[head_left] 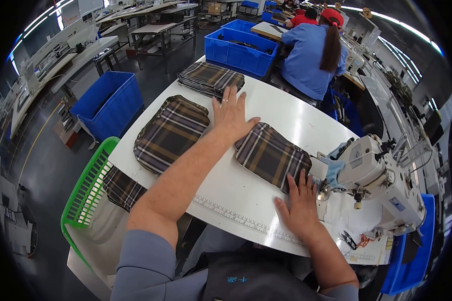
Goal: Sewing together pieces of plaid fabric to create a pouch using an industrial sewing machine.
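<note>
white table [286, 115] beneath plaid pieces [273, 150], dark floor [45, 185]

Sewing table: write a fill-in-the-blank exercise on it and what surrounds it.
Plaid fabric lies on the white table in ____ separate places.
The slotted basket beside the table is ____.
The sewing machine stands to the ____ of the right hand.
The nearest co-worker wears a ____ cap.
Missing words: three; green; right; red.
</note>
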Available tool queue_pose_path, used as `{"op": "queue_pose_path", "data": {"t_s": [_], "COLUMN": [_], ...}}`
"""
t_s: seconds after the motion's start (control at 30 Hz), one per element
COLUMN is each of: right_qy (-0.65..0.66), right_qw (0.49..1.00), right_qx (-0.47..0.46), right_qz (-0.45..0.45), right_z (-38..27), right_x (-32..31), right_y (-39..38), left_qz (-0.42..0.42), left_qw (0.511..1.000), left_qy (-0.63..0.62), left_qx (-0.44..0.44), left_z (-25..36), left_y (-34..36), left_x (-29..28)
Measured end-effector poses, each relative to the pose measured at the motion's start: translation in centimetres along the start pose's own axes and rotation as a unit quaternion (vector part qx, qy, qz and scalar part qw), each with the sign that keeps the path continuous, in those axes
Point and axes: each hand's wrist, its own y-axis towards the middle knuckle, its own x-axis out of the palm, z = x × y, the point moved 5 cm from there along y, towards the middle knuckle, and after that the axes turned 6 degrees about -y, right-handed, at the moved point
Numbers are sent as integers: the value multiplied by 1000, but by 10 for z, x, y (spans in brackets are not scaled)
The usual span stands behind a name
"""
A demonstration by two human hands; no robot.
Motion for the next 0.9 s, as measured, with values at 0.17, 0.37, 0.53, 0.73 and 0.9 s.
{"op": "queue_pose_path", "data": {"t_s": [0.17, 0.37, 0.53, 0.73, 0.9], "right_qy": [8, 198, 211, 98, 87], "right_qw": [1000, 976, 970, 989, 989], "right_qx": [12, 16, 57, 75, 66], "right_qz": [-7, 88, 110, 87, 95], "right_z": [0, 23, 36, 35, 39], "right_x": [1, -5, 1, 7, 14], "right_y": [32, 42, 50, 51, 49], "left_qz": [-102, -54, -156, -272, -139], "left_qw": [978, 996, 985, 961, 980], "left_qy": [149, 61, 74, -17, 113], "left_qx": [-109, 39, 15, -33, 88], "left_z": [-36, 23, 35, 31, -9], "left_y": [40, 13, -8, -12, 33], "left_x": [-22, 4, 1, -2, -27]}}
